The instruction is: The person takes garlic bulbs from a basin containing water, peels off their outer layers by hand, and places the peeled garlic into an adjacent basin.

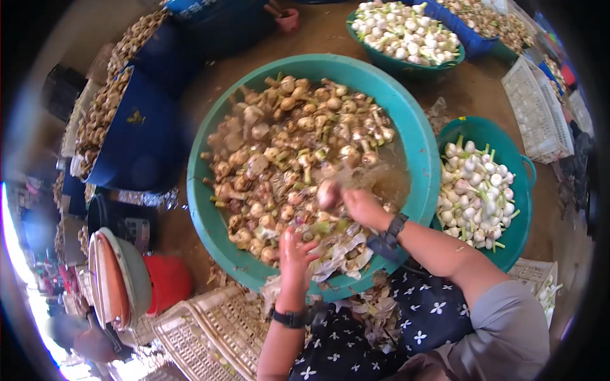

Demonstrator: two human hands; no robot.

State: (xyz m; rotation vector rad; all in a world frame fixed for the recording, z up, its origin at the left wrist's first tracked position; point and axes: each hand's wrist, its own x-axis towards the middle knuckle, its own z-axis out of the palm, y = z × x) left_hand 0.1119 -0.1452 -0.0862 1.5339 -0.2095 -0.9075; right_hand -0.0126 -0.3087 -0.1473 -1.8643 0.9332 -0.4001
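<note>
A wide green tub (419,127) holds murky water and many brown, unpeeled bulbs (279,159) with short stems. Over its lower right part, my right hand (363,208) holds a reddish-purple bulb (328,194) at its fingertips, somewhat blurred. My left hand (295,254) is raised above the near side of the tub, fingers apart, with nothing in it. Between and below the hands, pale loose peels (343,254) lie against the near rim. Both wrists wear dark bands.
A green basket (521,235) of white bulbs stands at the right, another (375,57) at the top. Blue bins (133,146) of bulbs line the left. White crates (537,114) stand right and lower left (190,336), near a red bucket (168,282). A person (89,336) is at the lower left.
</note>
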